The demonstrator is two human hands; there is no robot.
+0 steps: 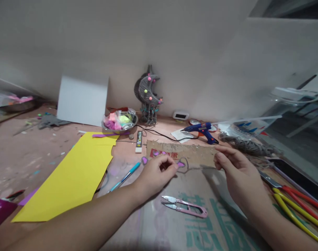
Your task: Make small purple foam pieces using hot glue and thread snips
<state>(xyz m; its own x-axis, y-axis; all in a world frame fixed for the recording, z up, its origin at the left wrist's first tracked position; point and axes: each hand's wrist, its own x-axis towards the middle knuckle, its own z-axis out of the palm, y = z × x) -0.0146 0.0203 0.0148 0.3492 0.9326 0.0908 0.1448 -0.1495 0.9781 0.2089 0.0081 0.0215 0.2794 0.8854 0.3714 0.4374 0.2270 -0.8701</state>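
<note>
Left hand (156, 174): fingertips pinched shut on a small purple piece (180, 163), held just above the cardboard (174, 233).
Right hand (234, 170): fingers narrow, looks like it's pinching the twine (198, 168) that runs off the piece.
Progress: only one loose twine loop at the piece and the purple is mostly bare, so I'd guess early days.
Nearby: pink snips (185, 205) lie between the hands, glue gun (202, 130) is further back.

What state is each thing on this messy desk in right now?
left hand: pinching a purple piece
right hand: fingertips pinched; contents unclear
snips: blades open, lying flat
glue gun: resting on desk, red light showing
bowl: full
yellow sheet: flat, top edge notched
</note>
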